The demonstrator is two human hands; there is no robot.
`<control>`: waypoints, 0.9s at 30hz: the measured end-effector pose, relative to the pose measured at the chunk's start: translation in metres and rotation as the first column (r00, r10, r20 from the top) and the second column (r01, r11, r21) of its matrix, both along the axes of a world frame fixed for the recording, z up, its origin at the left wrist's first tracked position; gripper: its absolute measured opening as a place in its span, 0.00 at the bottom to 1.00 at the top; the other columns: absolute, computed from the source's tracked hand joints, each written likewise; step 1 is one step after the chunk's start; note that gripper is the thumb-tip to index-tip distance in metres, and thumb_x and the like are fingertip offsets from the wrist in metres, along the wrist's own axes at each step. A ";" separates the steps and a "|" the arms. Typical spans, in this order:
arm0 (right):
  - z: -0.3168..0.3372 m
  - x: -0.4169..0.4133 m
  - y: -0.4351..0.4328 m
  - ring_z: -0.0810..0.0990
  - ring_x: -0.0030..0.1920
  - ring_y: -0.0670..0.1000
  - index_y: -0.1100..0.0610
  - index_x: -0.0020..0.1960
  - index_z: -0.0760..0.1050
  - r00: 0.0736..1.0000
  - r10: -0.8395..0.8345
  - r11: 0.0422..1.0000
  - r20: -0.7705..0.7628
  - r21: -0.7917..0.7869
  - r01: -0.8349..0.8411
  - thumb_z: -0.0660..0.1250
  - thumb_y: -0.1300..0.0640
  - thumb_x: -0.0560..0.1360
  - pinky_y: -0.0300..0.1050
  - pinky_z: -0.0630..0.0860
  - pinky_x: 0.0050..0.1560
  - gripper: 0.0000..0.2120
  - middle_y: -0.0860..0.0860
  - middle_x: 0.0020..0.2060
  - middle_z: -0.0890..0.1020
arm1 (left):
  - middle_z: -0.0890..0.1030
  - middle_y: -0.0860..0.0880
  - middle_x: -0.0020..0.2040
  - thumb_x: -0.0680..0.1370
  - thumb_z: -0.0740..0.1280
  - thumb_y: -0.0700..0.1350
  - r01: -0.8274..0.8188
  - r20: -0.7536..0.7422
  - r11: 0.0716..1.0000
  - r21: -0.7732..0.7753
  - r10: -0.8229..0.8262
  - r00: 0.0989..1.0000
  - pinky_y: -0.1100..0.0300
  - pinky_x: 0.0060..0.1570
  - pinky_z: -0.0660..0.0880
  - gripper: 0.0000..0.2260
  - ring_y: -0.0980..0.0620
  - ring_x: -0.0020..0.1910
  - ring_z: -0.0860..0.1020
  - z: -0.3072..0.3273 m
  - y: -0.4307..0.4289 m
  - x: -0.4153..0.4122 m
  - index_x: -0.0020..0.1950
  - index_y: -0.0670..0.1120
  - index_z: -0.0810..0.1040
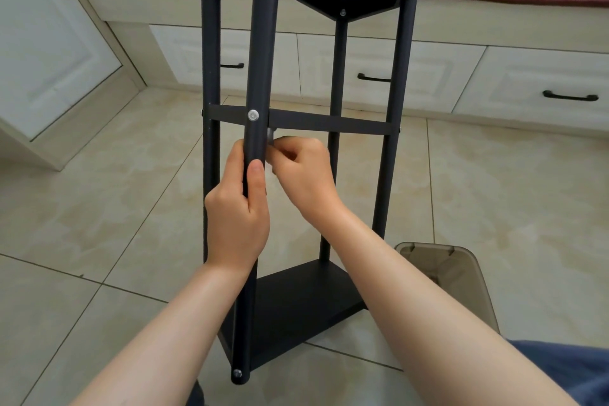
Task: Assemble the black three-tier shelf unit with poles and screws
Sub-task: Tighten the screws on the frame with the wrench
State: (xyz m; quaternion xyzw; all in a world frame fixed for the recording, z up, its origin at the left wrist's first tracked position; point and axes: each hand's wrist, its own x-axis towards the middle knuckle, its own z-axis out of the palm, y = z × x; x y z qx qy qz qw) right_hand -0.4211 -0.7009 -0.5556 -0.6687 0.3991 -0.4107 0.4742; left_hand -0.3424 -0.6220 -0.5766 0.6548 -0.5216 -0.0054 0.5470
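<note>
Hands at the matte black shelf unit (pixel 296 300)
Left hand (pixel 235 208) wraps its fingers round the smooth round front pole (pixel 262 59); right hand (pixel 304 176) pinches a small silvery piece (pixel 271 135) in its fingers just behind it, under the flat middle board (pixel 329 123). The unit stands on glossy beige floor tiles (pixel 131 175).

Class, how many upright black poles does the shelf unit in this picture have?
4: the nearest pole, gripped by the left hand; the left pole; the far pole behind the middle shelf; the right pole. None appears hidden.
</note>
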 end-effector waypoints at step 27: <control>0.018 -0.006 -0.001 0.75 0.27 0.42 0.55 0.35 0.82 0.998 0.051 0.999 -0.046 0.009 -0.051 0.67 0.58 0.79 0.33 0.71 0.32 0.15 0.47 0.28 0.81 | 0.73 0.61 0.35 0.84 0.50 0.60 -0.014 -0.020 1.000 0.009 0.014 1.000 0.61 0.28 0.75 0.27 0.54 0.30 0.76 0.000 0.000 0.004 0.71 0.43 0.73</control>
